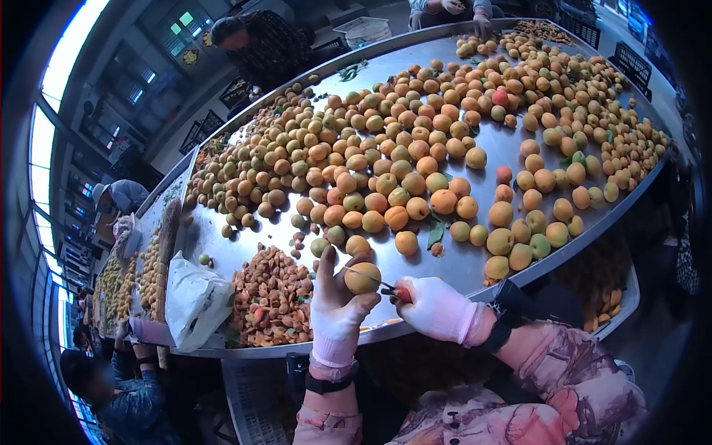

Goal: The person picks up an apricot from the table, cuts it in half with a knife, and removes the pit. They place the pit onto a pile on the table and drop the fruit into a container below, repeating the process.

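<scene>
My left hand [338,315], in a white glove with dark-stained fingers, grips a yellow-orange apricot [363,278] near the table's front edge. In my gloved right hand [437,310] is a small knife [403,292] with a red handle. Its thin blade reaches left to the apricot and overlaps it in this view. Just beyond my left fingertips lie a green apricot [320,247] and a yellow one [357,245]. A heap of brown apricot pits [273,300] lies on the metal table to the left of my left hand.
Loose apricots [400,156] cover much of the metal table [475,285], whose raised rim runs along the front. A white plastic bag [194,300] lies at the left. A crate of apricot halves [630,293] stands below the right edge. Other people [271,44] work around the tables.
</scene>
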Demonstrator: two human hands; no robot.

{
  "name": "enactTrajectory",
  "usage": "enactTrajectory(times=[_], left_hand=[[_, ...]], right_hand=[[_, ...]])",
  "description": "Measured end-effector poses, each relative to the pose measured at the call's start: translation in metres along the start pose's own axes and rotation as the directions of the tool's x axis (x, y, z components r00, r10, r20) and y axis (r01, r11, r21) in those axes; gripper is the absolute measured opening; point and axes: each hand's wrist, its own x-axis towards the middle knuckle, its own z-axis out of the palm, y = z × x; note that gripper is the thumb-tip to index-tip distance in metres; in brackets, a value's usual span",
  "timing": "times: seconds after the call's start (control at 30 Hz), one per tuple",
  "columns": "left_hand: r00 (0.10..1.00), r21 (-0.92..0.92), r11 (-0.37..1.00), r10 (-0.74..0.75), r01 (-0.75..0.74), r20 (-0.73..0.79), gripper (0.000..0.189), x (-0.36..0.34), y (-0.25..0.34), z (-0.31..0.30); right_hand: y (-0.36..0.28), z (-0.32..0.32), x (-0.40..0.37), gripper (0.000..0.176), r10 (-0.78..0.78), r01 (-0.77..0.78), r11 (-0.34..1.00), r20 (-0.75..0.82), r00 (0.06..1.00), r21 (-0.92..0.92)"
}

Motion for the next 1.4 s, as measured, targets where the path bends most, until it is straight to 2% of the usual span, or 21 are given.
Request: enactTrajectory(times=[0.1,0.13,0.27,0.37,0.47,0.57,0.6,0.7,0.73,0.83,0.93,1.0,1.03,1.07,1.17,1.27,1.37,1.4], left_hand=[[0.992,-0.052,0.991,-0.128,0.127,-0.014,0.108,-0.001,0.0,-0.005],[0.995,0.033,0.996,-0.084,0.086,-0.051,0.1,-0.004,-0.002,-0.002],[0.999,0.397,0.917,0.045,-0.042,0.002,0.104,-0.006,-0.002,-0.003],[0.992,0.403,0.907,0.12,-0.121,0.028,0.103,-0.006,-0.003,0.0],[0.999,0.055,0.998,-0.028,0.029,-0.027,0.099,-0.004,-0.003,-0.001],[0.991,0.046,0.99,-0.13,0.132,-0.041,0.097,-0.006,-0.005,-0.004],[0.989,0.203,0.969,-0.133,0.143,-0.064,0.097,-0.005,-0.003,-0.003],[0.99,0.402,0.907,0.142,-0.124,-0.016,0.095,-0.008,-0.008,0.009],[0.987,0.343,0.928,0.161,-0.146,-0.016,0.095,-0.008,-0.005,0.013],[0.999,0.028,0.999,-0.04,0.041,-0.037,0.093,-0.006,-0.011,-0.001],[0.976,-0.189,0.965,-0.203,0.184,-0.085,0.093,-0.007,-0.005,0.002],[0.991,0.164,0.983,-0.061,0.079,-0.116,0.09,-0.008,-0.005,0.008],[0.994,0.337,0.941,0.016,0.022,-0.111,0.089,-0.008,-0.005,0.011],[0.991,0.374,0.927,0.065,-0.016,-0.118,0.089,-0.008,-0.007,0.013],[0.988,0.182,0.983,0.024,0.004,-0.153,0.077,-0.008,-0.005,0.012],[0.943,-0.051,0.95,-0.313,0.309,-0.116,0.062,-0.006,-0.006,-0.006],[0.972,0.226,0.954,-0.158,0.196,-0.176,0.049,-0.007,-0.005,0.003],[0.984,0.331,0.936,-0.068,0.12,-0.162,0.055,-0.008,-0.004,0.009]], right_hand=[[0.002,0.001,0.0,0.015,-0.004,0.004,1.0,-0.021,1.0,-0.024],[0.003,0.001,0.0,0.015,0.006,-0.006,0.999,-0.012,1.0,-0.054],[0.003,0.001,0.0,0.016,0.078,-0.077,0.989,-0.003,0.997,-0.126],[0.002,0.0,0.001,0.017,0.067,-0.064,0.989,0.013,0.998,-0.136],[0.0,0.0,0.001,0.017,0.057,-0.057,0.985,-0.008,0.998,-0.165],[-0.001,0.0,-0.002,0.018,0.057,-0.062,0.979,-0.032,0.998,-0.196],[-0.001,0.0,-0.001,0.018,0.071,-0.076,0.973,-0.03,0.997,-0.216],[-0.002,0.0,0.001,0.019,0.094,-0.098,0.962,-0.025,0.995,-0.254],[-0.002,-0.001,0.002,0.019,0.09,-0.093,0.963,-0.026,0.996,-0.252],[-0.002,-0.001,0.0,0.019,0.061,-0.068,0.969,-0.036,0.998,-0.236],[-0.004,0.0,0.0,0.018,0.077,-0.087,0.962,-0.048,0.996,-0.258],[-0.003,0.001,0.0,0.018,0.09,-0.1,0.959,-0.052,0.995,-0.267],[0.0,0.002,0.002,0.018,0.082,-0.094,0.961,-0.055,0.995,-0.26],[0.001,0.002,0.003,0.018,0.075,-0.087,0.963,-0.059,0.995,-0.253],[-0.003,0.001,0.001,0.018,0.075,-0.084,0.967,-0.046,0.996,-0.24],[0.001,0.004,0.0,0.018,0.055,-0.067,0.972,-0.059,0.997,-0.226],[-0.006,0.002,0.001,0.018,0.121,-0.128,0.947,-0.043,0.992,-0.295],[-0.006,0.002,0.002,0.018,0.109,-0.116,0.951,-0.042,0.993,-0.288]])
